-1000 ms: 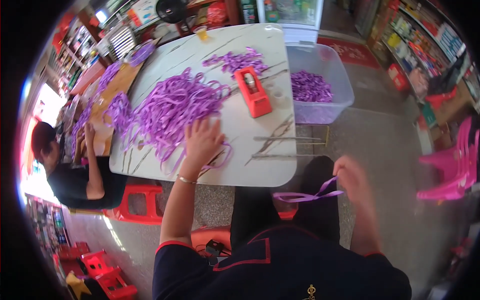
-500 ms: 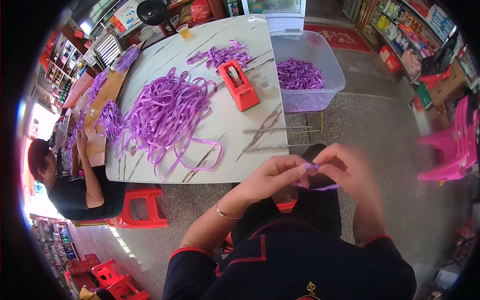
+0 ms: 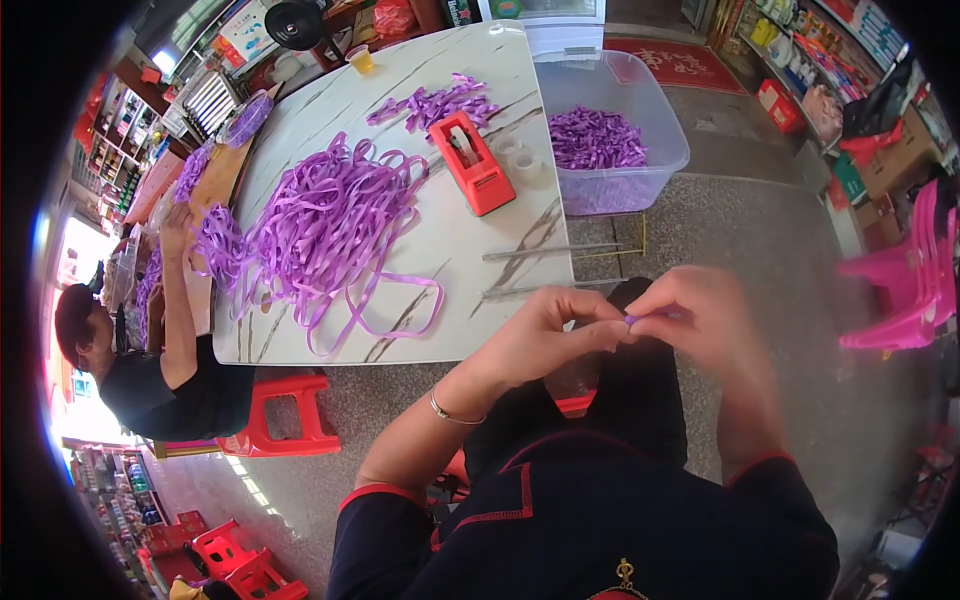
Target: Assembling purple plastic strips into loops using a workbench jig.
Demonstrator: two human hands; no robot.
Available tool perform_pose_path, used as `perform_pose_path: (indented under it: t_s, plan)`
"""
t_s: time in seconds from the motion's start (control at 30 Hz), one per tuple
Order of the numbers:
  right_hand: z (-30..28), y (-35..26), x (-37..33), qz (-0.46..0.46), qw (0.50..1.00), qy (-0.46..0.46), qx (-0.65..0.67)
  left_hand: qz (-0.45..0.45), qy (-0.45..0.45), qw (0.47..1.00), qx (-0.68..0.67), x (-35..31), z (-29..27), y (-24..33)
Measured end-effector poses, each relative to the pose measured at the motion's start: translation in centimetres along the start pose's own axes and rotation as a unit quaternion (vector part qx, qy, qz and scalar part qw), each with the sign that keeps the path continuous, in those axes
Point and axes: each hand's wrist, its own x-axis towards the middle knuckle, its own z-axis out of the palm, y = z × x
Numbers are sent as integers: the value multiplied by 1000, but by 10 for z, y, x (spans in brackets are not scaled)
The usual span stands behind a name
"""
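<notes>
Over my lap, just off the table's near right corner, my two hands meet fingertip to fingertip. A bit of purple ribbon point(image 3: 630, 320) shows between them, mostly hidden by the fingers. My left hand point(image 3: 565, 325) pinches it from the left. From the other side my right hand point(image 3: 690, 310), slightly blurred, pinches it too. On the marble-patterned table point(image 3: 480, 330) lies a large tangled heap of purple ribbons point(image 3: 330, 230), with one loop trailing toward me. A smaller pile of purple ribbon pieces point(image 3: 435, 103) sits behind a red tape dispenser point(image 3: 470, 163).
A clear plastic bin point(image 3: 655, 190) holding many purple pieces point(image 3: 598, 138) stands against the table's right side. Two thin metal rods point(image 3: 520, 253) jut over the edge. A cup point(image 3: 361, 61) stands far back. A co-worker point(image 3: 160, 370) sits at left; pink chairs point(image 3: 905, 280) stand right.
My hands have drawn together, and the ribbon end that hung below them no longer shows. The co-worker's arm has reached farther forward. The view has shifted slightly.
</notes>
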Motion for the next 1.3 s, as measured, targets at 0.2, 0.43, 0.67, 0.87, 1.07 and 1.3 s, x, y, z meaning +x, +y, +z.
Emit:
perform_pose_path:
  t_s: [0.2, 0.43, 0.67, 0.87, 1.07, 1.3]
  plan:
    - [19, 13, 3, -101, 962, 230, -105, 17, 42, 998, -53, 5, 0, -7]
    - [72, 0, -25, 178, 895, 290, 287, 89, 125, 980, 127, 15, 5, -8]
    - [86, 7, -56, 198, 937, -3, 287, 40, 86, 995, -23, 17, 1, 10]
    - [102, 52, -118, 127, 989, -29, -73, 38, 60, 969, -236, 12, 7, 29]
    - [68, 64, -136, 136, 958, 22, -250, 21, 132, 976, -174, 0, -10, 32]
    - [24, 79, -118, 99, 895, 81, -427, -42, 125, 987, -88, -24, -36, 23]
